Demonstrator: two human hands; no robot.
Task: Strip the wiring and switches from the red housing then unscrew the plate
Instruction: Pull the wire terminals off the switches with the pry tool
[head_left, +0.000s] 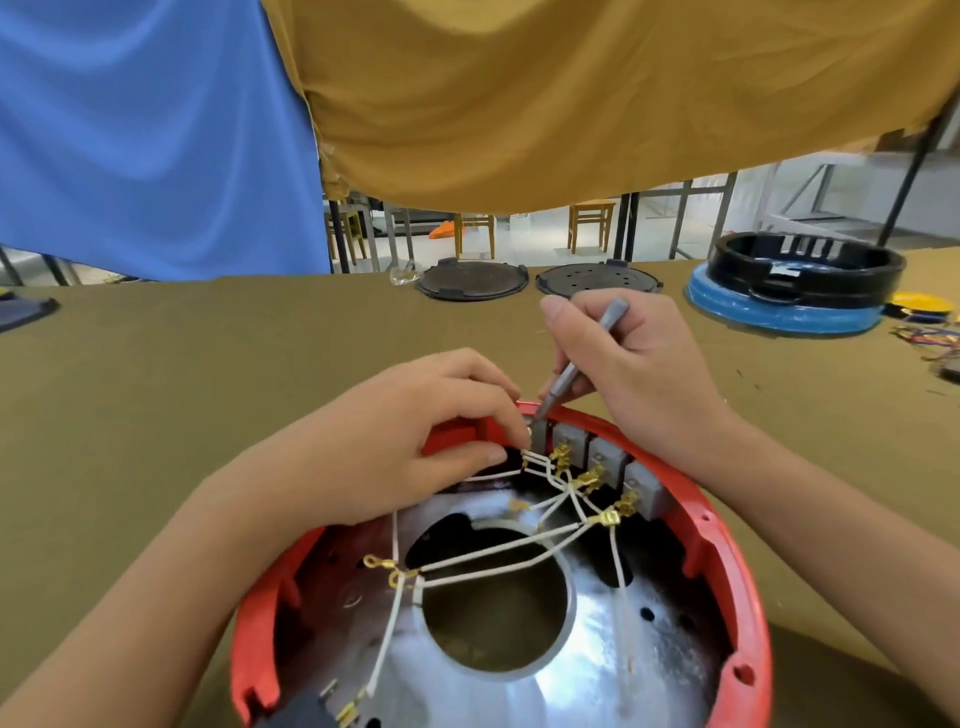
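Prying at the first switch (540, 435) with a grey tool (576, 364) clamped in my right hand (639, 364) fingers; left hand (415, 431) pinches white wires (498, 470) just beside the tip (keeps them clear, I judge). Red housing (717, 525) sits on desk (208, 364) beneath both.

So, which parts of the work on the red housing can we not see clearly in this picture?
- Head view: the tip of the grey metal tool is hidden behind the left hand fingers at the leftmost grey switch.
- The near edge of the red housing is cut off by the bottom of the frame.
- The screws of the metal plate are lost in glare and too small to tell.
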